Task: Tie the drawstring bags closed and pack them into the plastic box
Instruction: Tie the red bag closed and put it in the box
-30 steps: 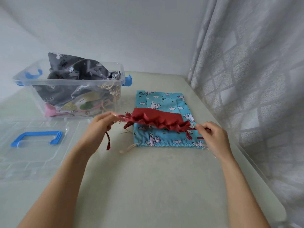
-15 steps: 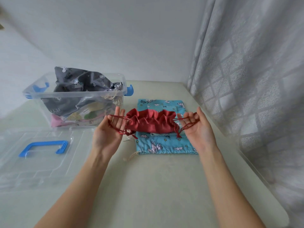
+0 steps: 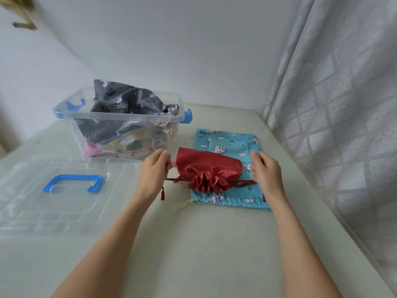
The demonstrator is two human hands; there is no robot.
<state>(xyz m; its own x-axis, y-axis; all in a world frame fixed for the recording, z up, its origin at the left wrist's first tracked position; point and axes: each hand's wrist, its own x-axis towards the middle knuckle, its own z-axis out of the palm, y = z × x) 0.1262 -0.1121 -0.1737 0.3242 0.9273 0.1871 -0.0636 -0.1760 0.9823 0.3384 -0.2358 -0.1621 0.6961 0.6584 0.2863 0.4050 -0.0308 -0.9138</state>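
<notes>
Both grips, left hand [image 3: 153, 173] and right hand [image 3: 266, 175], pinch red cords either side of the cinched red bag [image 3: 207, 168].

Small print on grey bag [image 3: 120, 100] and blue bag [image 3: 227, 168], unreadable

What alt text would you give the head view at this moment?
Two hands pull the drawstrings of a red satin bag outward, left hand and right hand, its mouth cinched. It lies on a turquoise unicorn-print bag, beside a clear plastic box of bags and its lid.
</notes>
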